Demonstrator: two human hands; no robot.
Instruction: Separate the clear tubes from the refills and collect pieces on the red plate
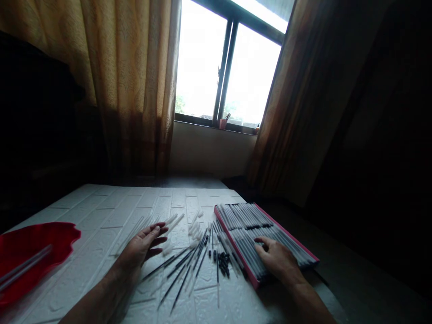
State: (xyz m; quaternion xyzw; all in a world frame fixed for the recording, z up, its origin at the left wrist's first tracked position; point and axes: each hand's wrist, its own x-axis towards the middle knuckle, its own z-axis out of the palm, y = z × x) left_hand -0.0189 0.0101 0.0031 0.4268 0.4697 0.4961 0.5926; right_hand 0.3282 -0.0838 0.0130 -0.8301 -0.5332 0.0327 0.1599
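My left hand (148, 240) is over the white brick-patterned table, its fingers apart, beside several clear tubes (137, 229); no object shows in its grasp. My right hand (275, 256) rests on the pens (249, 245) lined up in a red-edged box (236, 256), fingers bent, thumb and index close together; what they hold, if anything, is too small to tell. Between my hands, dark ink refills (184, 270) lie fanned out on the table. Small black caps (223, 263) are heaped near the box, and small clear pieces (195, 229) lie behind the refills.
On the left of the table (101, 202) is a red sheet or bag (40, 243) with clear tubes (27, 265) on it. Beyond the table stand a window (229, 67) and curtains (135, 67). A small cup (222, 123) is on the sill.
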